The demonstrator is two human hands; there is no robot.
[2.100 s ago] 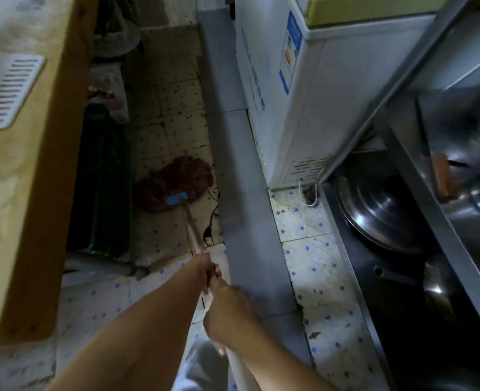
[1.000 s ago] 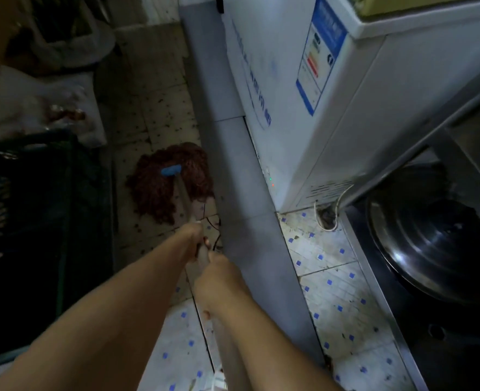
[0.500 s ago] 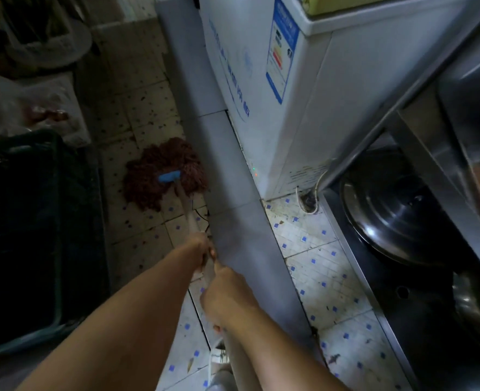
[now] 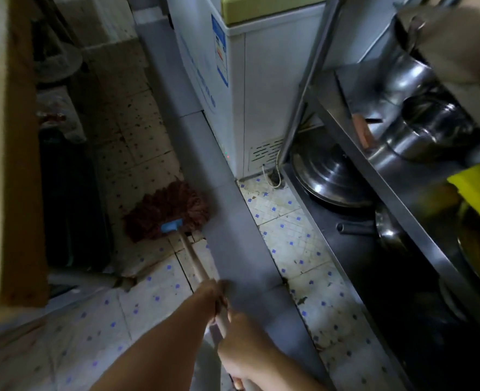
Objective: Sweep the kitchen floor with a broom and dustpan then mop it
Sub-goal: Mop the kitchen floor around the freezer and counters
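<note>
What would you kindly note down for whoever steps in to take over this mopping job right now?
Left hand grips the mop handle ahead; right hand grips it nearer the body.
Mop head lies on the tiled floor, beside the grey raised strip.
Done: mopping is under way; no broom or dustpan in view.
Left: specks remain on the tiles ahead and right of the strip, by the freezer.

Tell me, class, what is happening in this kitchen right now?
A person is mopping the floor. Both hands grip the wooden mop handle: the left hand further down, the right hand nearer the body. The reddish-brown mop head lies on the tiled floor, in the darker strip beside a long grey step. A white freezer stands beyond that, and a metal rack with pots is on the right.
</note>
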